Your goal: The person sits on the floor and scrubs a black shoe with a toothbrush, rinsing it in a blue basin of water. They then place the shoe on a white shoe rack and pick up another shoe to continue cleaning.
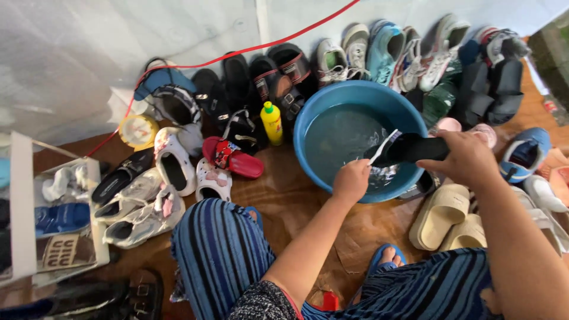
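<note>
Over a blue basin (308,127) of water on a brown floor covering (290,201), a seated person in striped trousers (219,249) works on a black sandal (409,148). The right hand (465,157) is closed around the sandal, holding it roughly level above the water near the basin's near rim. The left hand (351,181) is closed on the handle of a small brush (384,147), whose head meets the sandal's near end. A yellow bottle (272,122) with a green cap stands upright just beside the basin on its left. Rows of shoes (379,53) line the wall behind, with white clogs (175,160) and a red slipper (232,157) to the left and beige slides (441,214) to the right, close against the basin. Likely hazards: a wet sandal may slip from the grip and splash water onto nearby footwear; a forearm pressing on the near rim could tip the basin; a wide elbow swing could topple the bottle.
</note>
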